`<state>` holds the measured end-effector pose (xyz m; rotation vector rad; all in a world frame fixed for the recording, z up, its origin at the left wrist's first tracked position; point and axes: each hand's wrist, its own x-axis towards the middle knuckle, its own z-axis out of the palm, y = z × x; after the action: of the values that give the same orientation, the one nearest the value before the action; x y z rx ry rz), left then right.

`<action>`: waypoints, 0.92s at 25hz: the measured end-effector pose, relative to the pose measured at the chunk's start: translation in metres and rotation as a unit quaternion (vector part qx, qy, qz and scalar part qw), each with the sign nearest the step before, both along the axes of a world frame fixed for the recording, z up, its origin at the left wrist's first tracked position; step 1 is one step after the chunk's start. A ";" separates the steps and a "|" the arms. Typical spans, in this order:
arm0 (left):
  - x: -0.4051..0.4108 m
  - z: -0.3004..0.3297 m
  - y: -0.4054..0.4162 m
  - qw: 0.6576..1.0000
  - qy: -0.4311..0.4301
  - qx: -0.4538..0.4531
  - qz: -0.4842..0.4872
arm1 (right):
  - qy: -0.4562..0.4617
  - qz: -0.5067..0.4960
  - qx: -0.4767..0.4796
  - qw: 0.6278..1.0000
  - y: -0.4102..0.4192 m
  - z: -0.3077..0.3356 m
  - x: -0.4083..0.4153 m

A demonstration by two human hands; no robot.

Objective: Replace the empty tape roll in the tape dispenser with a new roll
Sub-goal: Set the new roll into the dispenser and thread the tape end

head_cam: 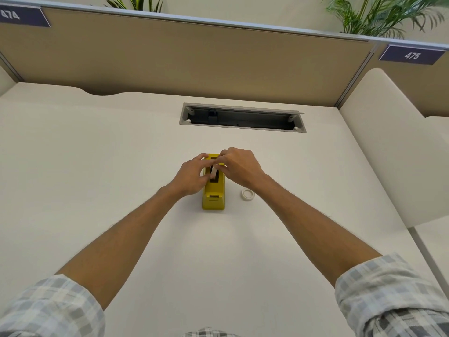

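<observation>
- 1 dispenser (213,195), yellow, mid-desk (97,166).
- 2 rolls: white roll (213,171) upright in dispenser slot; spare (248,193) flat, just right of dispenser.
- Left hand (192,176), right hand (239,167) both pinch slot roll (edge-on, thin).

An open-plan office, no question — a pale desk (97,166) backed by a tan fabric partition (194,57) carrying numbered plates, 474 (21,15) and 475 (411,54). A cable port (243,116) sits in the desktop, potted palms (379,15) beyond.
</observation>
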<state>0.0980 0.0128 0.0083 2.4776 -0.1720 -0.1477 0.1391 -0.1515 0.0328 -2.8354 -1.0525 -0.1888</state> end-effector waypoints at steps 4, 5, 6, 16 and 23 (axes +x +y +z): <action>0.000 0.001 0.000 1.000 -0.004 0.014 0.002 | 0.008 -0.019 0.008 1.000 0.004 0.001 -0.002; 0.001 0.001 0.000 1.000 -0.005 0.014 0.001 | 0.008 -0.020 0.003 1.000 0.005 0.000 -0.002; 0.001 0.001 0.000 1.000 -0.004 0.012 -0.001 | 0.006 -0.020 -0.005 1.000 0.006 0.000 -0.002; 0.004 -0.002 0.003 1.000 0.001 -0.002 -0.005 | -0.015 -0.026 -0.014 0.999 0.007 -0.003 -0.010; 0.009 -0.007 0.007 1.000 0.018 -0.003 -0.005 | -0.019 -0.017 -0.020 0.999 0.008 -0.003 -0.006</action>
<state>0.1070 0.0197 0.0009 2.4674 -0.1685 -0.1950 0.1328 -0.1438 0.0298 -2.8984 -1.0279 -0.2286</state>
